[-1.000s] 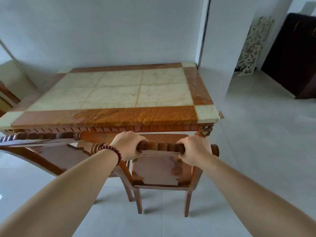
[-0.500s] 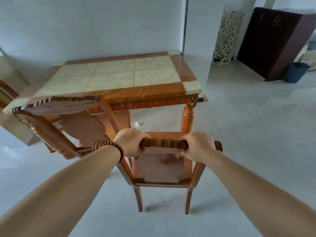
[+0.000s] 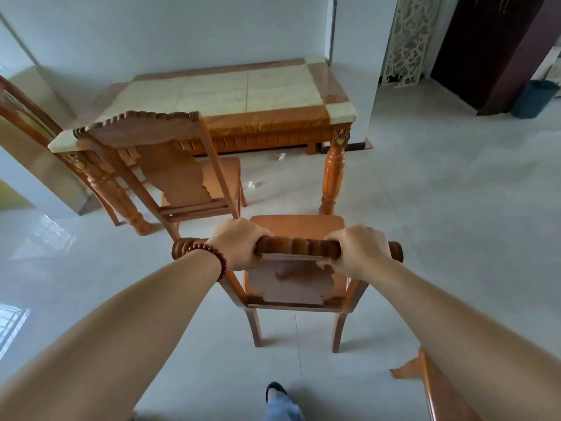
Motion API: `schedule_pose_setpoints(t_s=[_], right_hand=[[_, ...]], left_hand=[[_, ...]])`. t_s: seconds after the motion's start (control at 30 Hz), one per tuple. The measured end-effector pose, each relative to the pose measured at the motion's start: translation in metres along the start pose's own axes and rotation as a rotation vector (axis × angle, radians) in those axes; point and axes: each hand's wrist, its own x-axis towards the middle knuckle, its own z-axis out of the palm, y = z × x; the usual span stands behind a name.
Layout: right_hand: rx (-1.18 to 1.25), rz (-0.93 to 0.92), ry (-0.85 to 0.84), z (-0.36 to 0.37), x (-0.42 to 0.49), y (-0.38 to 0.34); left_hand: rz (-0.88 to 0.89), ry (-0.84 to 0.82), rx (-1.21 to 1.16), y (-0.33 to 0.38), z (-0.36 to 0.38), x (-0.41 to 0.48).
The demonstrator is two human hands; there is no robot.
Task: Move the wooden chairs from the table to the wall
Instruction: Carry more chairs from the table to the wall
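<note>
- Surroundings, head view: orange-brown wooden table with cream stone-tile top stands against the pale wall, beside a white pillar.
- Right of the pillar: white fretwork panel, dark brown cabinet, dark blue-grey bin on the floor just beside the cabinet.
- Two small white paper scraps lie on the glossy pale floor tiles under and near the table.
- Carved orange-brown wooden chair with scalloped top rail stands out from the table, its seat just in front of the table's turned right front leg. Whether its legs touch the floor, cannot tell.
- Second matching wooden chair sits to the left, seat tucked partly under the table edge, apart from the first.
- In the way: cropped orange-brown wooden frame piece low at the right edge, beside the right forearm; too cut off to name.
- Dark shoe and blue trouser leg at bottom centre, behind the held chair.
- Left hand, dark red bead bracelet at the wrist: fingers close together, curled over the rail's left part, gripping it.
- Right hand: fingers likewise wrapped over the rail's right part, knuckles up.
- Count: two whole chairs, one further chair back at the left edge, one table, one bin, two scraps, two hands.
</note>
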Motion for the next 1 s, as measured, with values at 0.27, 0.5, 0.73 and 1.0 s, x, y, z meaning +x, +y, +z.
schedule_pose_setpoints(t_s=[0.27,0.5,0.73,1.0], right_hand=[[-0.027,0.034,0.000,-0.011,-0.077,-0.028],[-0.036,0.128,-0.001,0.001,-0.153,-0.081],[-0.055,0.155,0.004,0.020,-0.215,-0.127],[-0.040,0.180,-0.015,0.029,-0.263,-0.135]], left_hand=[[0.064,-0.026,0.002,0.030,-0.010,-0.071],[0.131,-0.037,-0.021,0.034,0.002,-0.144],[0.164,-0.036,-0.061,0.033,0.021,-0.212],[0.163,-0.014,-0.074,0.055,0.035,-0.255]])
